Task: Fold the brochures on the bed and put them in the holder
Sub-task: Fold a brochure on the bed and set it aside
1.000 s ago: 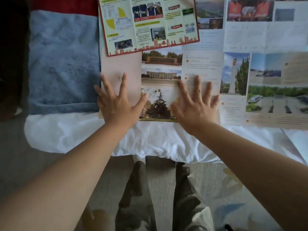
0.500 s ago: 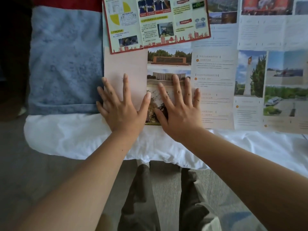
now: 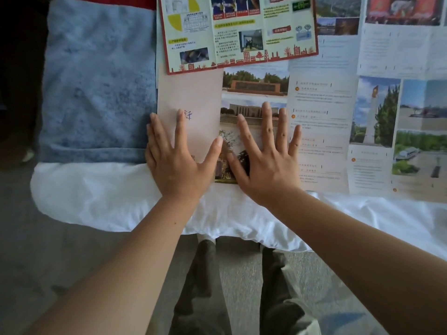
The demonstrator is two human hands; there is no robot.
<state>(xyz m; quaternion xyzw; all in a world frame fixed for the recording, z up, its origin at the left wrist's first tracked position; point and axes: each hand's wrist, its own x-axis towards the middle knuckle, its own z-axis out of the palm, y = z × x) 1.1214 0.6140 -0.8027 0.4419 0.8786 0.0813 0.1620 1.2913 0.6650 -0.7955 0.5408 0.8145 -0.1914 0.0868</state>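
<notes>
A long pale brochure with photos of buildings and trees lies unfolded across the white bed sheet. My left hand lies flat, fingers spread, on its blank pink end panel. Beside it, my right hand presses flat on the photo panel. A second brochure, yellow with a red border, overlaps the top of the first one. A third unfolded sheet lies at the upper right. No holder is in sight.
A blue fluffy blanket covers the bed to the left of the brochures, with red fabric above it. The bed's edge runs just below my hands; my legs and grey carpet are beneath.
My right hand slid left from the text panel onto the photo panel, close to my left hand. The left hand stayed on the pink panel.
</notes>
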